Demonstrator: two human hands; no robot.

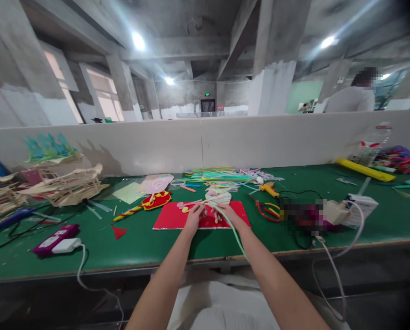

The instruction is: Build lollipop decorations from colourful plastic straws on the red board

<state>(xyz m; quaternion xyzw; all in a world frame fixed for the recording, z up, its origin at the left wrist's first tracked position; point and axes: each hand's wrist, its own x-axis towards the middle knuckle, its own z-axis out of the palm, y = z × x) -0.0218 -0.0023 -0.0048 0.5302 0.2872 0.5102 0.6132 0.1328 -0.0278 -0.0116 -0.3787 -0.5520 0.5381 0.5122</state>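
Observation:
Over the red board (166,216) at the table's middle, my two hands are close together. My left hand (195,214) is closed, its fingertips near the end of a pale green pipe cleaner; what they pinch is too small to make out. My right hand (226,213) is closed on the pale green pipe cleaner (235,233), whose long tail hangs over my right wrist toward the table's front edge. Just beyond the fingers lies a round striped pastel piece (218,197). Small pink and yellow round pieces (182,207) rest by my left hand.
Loose coloured pipe cleaners (215,175) lie behind the board. Left of it are a red-and-yellow fan shape (157,200), stick models (70,185) and a purple power bank (56,239). Red-handled pliers (268,211), a yellow glue gun (269,189) and cables are on the right.

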